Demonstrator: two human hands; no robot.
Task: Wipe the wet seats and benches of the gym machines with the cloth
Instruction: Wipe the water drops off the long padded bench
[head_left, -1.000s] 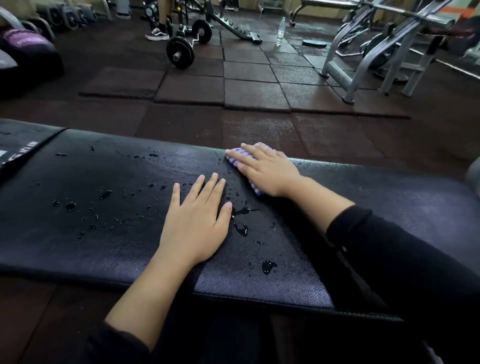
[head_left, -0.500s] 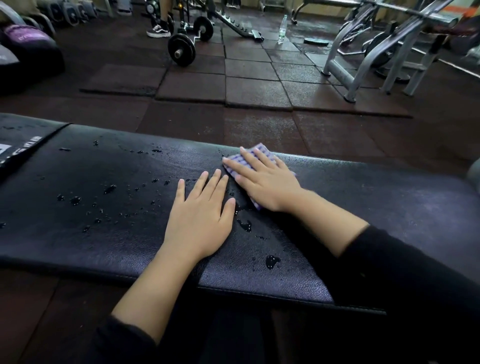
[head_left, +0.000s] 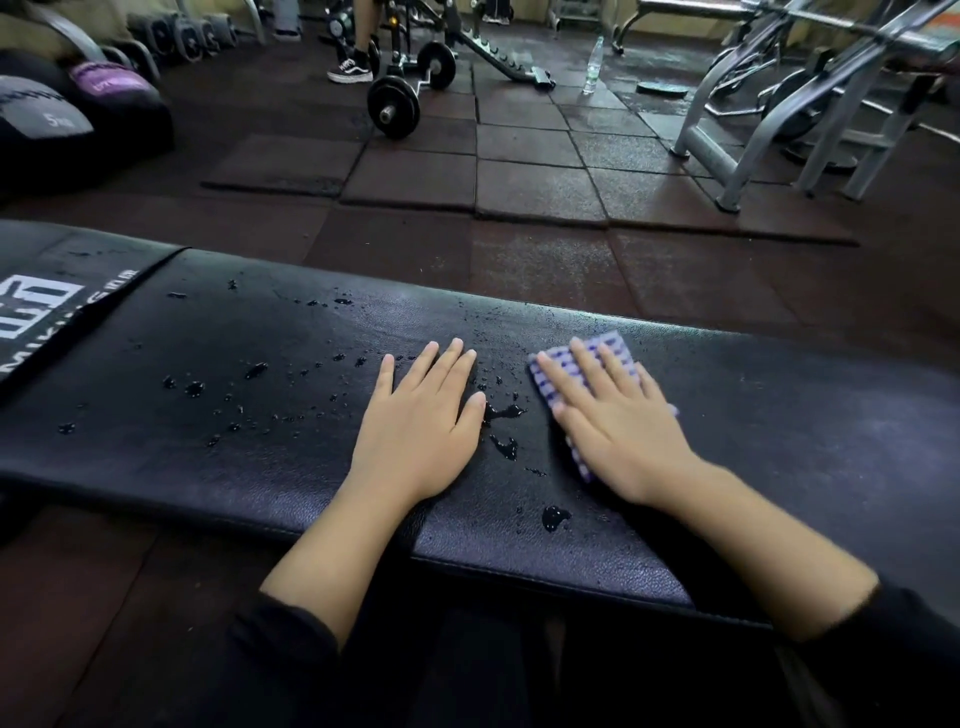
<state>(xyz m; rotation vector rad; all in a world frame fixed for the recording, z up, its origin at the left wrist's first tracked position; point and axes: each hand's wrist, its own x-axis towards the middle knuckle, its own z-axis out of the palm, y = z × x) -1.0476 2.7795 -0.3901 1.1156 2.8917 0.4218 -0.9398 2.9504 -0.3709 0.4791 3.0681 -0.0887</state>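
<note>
A long black padded bench (head_left: 779, 426) runs across the view in front of me. Water drops and small puddles (head_left: 504, 431) dot its middle and left part. My right hand (head_left: 618, 431) lies flat with straight fingers on a purple-and-white checked cloth (head_left: 610, 345), pressing it onto the pad. The cloth shows past my fingertips and at the hand's left edge. My left hand (head_left: 421, 421) rests flat on the pad just left of the puddles, holding nothing.
A second pad with white lettering (head_left: 47, 306) adjoins the bench at the left. Beyond lie rubber floor tiles (head_left: 530, 182), a barbell (head_left: 395, 106), a person's shoe (head_left: 350, 70), a water bottle (head_left: 593, 65), a grey machine frame (head_left: 753, 114) and medicine balls (head_left: 47, 114).
My right hand has slid the cloth to the right along the pad, away from my left hand, leaving a gap with puddles between them. The left hand stays planted.
</note>
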